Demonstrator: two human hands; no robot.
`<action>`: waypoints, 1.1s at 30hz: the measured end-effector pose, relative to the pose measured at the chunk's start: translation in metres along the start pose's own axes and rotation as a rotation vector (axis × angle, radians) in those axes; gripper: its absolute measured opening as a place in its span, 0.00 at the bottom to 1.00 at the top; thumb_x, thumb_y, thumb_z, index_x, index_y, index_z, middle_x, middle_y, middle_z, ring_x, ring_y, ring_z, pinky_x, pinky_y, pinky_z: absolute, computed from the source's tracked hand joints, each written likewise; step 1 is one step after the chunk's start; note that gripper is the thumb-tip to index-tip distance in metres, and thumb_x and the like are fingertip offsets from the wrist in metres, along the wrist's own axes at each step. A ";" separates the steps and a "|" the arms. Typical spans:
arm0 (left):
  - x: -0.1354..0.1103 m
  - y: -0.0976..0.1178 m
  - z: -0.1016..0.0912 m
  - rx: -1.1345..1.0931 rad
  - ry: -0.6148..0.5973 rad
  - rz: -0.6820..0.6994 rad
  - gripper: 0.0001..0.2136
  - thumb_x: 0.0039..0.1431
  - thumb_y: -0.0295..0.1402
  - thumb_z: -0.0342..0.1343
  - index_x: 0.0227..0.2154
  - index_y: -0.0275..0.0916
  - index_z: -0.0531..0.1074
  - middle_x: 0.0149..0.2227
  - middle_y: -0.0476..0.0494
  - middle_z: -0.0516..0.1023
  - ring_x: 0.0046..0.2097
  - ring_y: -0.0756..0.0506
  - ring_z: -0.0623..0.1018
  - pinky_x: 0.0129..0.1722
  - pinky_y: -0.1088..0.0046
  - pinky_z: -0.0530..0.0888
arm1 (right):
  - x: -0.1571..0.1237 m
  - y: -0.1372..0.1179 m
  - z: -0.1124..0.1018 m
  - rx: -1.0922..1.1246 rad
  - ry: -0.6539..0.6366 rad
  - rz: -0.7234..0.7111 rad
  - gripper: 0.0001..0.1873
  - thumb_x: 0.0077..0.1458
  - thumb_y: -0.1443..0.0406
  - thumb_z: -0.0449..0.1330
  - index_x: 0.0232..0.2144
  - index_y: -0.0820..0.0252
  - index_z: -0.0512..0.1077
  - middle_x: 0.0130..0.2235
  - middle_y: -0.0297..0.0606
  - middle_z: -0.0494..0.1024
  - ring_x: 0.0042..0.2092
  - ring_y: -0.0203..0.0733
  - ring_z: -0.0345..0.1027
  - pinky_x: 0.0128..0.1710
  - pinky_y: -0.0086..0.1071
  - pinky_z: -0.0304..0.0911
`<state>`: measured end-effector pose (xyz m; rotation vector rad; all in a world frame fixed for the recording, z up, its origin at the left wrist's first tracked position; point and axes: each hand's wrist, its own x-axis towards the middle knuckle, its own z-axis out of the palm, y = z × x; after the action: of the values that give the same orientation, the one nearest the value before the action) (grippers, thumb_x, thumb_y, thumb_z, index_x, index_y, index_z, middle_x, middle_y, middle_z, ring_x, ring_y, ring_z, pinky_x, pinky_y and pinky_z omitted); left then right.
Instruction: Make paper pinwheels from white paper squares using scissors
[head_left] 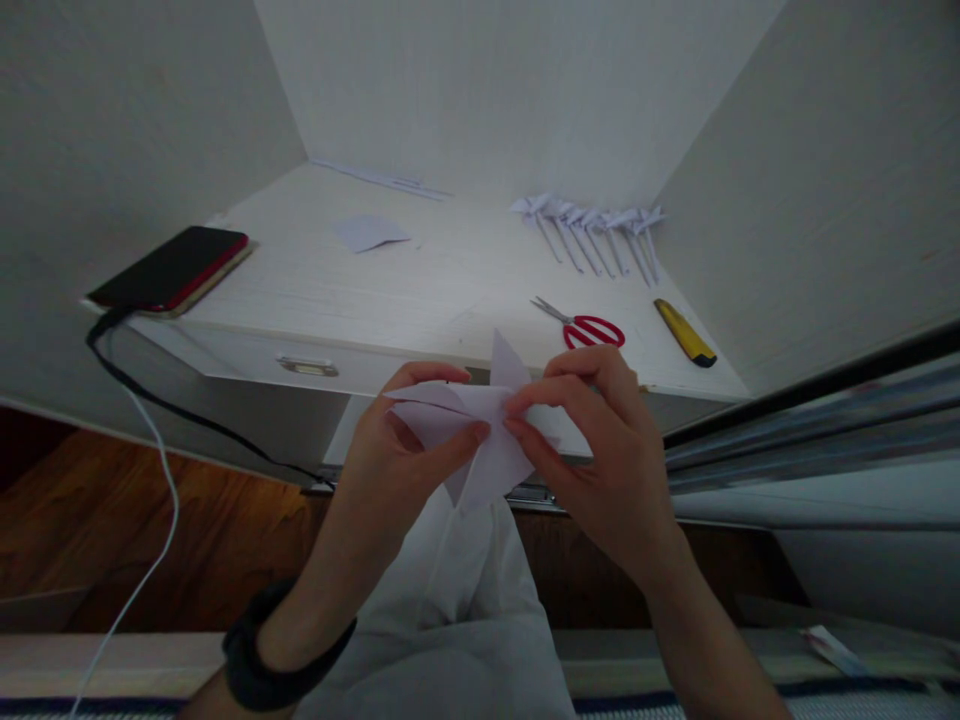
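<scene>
Between my two hands, above my lap and just in front of the desk edge, is a white paper pinwheel (491, 468) with pointed blades sticking out. My left hand (409, 440) grips its left side, thumb on the front near the centre and fingers behind. At the centre, the thumb and index finger of my right hand (589, 430) pinch the paper; whether something small is between those fingertips I cannot tell. Red-handled scissors (592, 330) lie on the desk just beyond my right hand. Farther right rests a yellow utility knife (684, 333).
Several finished paper pinwheels on sticks (592, 230) lie in a row at the back right of the white desk (300, 270). Thin paper strips (382, 180), a loose paper piece (369, 232) and a black tablet-like device (176, 268) with a cable (202, 415) are on the left.
</scene>
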<state>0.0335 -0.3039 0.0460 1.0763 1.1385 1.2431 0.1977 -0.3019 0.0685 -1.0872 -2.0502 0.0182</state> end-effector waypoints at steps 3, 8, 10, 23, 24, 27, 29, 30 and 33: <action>0.001 0.000 -0.001 0.015 0.011 0.021 0.15 0.45 0.26 0.65 0.37 0.42 0.70 0.29 0.54 0.76 0.29 0.51 0.74 0.26 0.80 0.70 | -0.006 0.000 -0.004 -0.022 -0.031 -0.068 0.05 0.56 0.71 0.60 0.34 0.56 0.69 0.37 0.36 0.68 0.41 0.39 0.62 0.43 0.39 0.54; 0.003 -0.003 0.000 -0.005 0.040 0.067 0.15 0.45 0.25 0.65 0.36 0.43 0.71 0.30 0.55 0.76 0.31 0.51 0.75 0.29 0.80 0.71 | -0.024 -0.002 -0.002 -0.105 -0.156 -0.262 0.04 0.56 0.66 0.62 0.34 0.57 0.69 0.37 0.36 0.70 0.40 0.41 0.60 0.42 0.40 0.50; 0.003 -0.004 0.000 -0.010 0.043 0.071 0.14 0.46 0.26 0.65 0.36 0.43 0.71 0.30 0.56 0.76 0.31 0.52 0.75 0.30 0.80 0.71 | -0.030 -0.004 0.001 -0.157 -0.173 -0.319 0.05 0.56 0.65 0.61 0.36 0.57 0.69 0.36 0.36 0.72 0.41 0.41 0.60 0.44 0.41 0.49; -0.001 0.005 0.000 0.075 0.048 0.061 0.14 0.45 0.26 0.65 0.36 0.41 0.70 0.28 0.55 0.75 0.28 0.52 0.74 0.26 0.81 0.70 | -0.026 -0.009 0.003 0.032 -0.035 -0.054 0.04 0.54 0.69 0.62 0.33 0.57 0.70 0.37 0.34 0.69 0.40 0.39 0.63 0.41 0.38 0.51; -0.002 0.006 0.000 0.078 0.044 0.054 0.15 0.45 0.25 0.64 0.36 0.41 0.70 0.27 0.55 0.76 0.27 0.52 0.74 0.25 0.81 0.69 | -0.024 -0.008 0.003 0.060 -0.024 -0.002 0.04 0.54 0.69 0.63 0.33 0.56 0.71 0.37 0.34 0.69 0.41 0.39 0.63 0.42 0.38 0.52; -0.003 0.007 0.001 0.067 0.027 0.042 0.16 0.45 0.25 0.64 0.37 0.40 0.68 0.25 0.56 0.76 0.25 0.53 0.73 0.23 0.82 0.68 | -0.017 -0.008 0.003 0.102 0.007 0.109 0.06 0.52 0.71 0.64 0.31 0.56 0.72 0.36 0.33 0.68 0.41 0.37 0.64 0.42 0.36 0.53; -0.003 0.008 0.003 0.054 0.032 0.065 0.16 0.45 0.24 0.64 0.37 0.40 0.68 0.25 0.56 0.76 0.24 0.54 0.73 0.22 0.83 0.68 | -0.013 -0.009 0.004 0.108 0.005 0.144 0.06 0.51 0.72 0.64 0.30 0.56 0.73 0.35 0.32 0.69 0.40 0.37 0.65 0.42 0.37 0.53; -0.003 0.008 0.003 0.052 0.034 0.076 0.16 0.45 0.24 0.64 0.36 0.39 0.68 0.25 0.56 0.76 0.24 0.54 0.73 0.22 0.83 0.68 | -0.011 -0.009 0.005 0.110 -0.001 0.156 0.07 0.51 0.73 0.64 0.30 0.56 0.73 0.35 0.32 0.69 0.40 0.37 0.65 0.42 0.37 0.53; -0.003 0.010 0.005 0.076 0.037 0.094 0.15 0.45 0.23 0.64 0.36 0.39 0.68 0.26 0.56 0.76 0.25 0.54 0.74 0.23 0.83 0.69 | -0.008 -0.009 0.006 0.125 -0.023 0.204 0.07 0.50 0.73 0.64 0.29 0.57 0.74 0.35 0.32 0.69 0.40 0.38 0.66 0.42 0.39 0.54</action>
<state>0.0371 -0.3066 0.0569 1.1792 1.1828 1.3061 0.1901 -0.3115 0.0628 -1.2162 -1.9229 0.2596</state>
